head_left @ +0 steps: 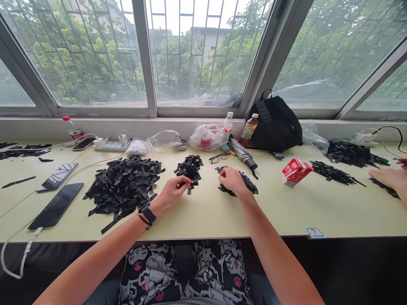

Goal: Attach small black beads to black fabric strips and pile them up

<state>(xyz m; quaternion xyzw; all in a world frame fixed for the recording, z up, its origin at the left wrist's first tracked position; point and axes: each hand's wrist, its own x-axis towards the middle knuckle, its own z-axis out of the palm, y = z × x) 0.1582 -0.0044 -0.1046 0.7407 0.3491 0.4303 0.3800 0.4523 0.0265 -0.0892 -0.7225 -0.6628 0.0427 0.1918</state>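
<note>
Head view — the person's left hand (pixel 173 191), wearing a black wristwatch (pixel 148 213), is pinching a short, flat black strip (pixel 194 184) between thumb and fingers. Just on its far side, a small heap of short black strips (pixel 190 165) is lying on the pale yellow tabletop (pixel 203 218); a larger, spreading heap of matching black strips (pixel 127 182) is sitting to the left. The right hand (pixel 233 181) is bending its fingers onto a low pile of small, shiny black pieces (pixel 250 183) — whether it is grasping one, I cannot tell. A folded grey umbrella (pixel 242 153) is lying beyond that pile. To the right, a red-and-white cardboard carton (pixel 295 171) is standing, and at the right edge a co-worker's hand (pixel 389 177) is reaching over black strips (pixel 383 187).
</note>
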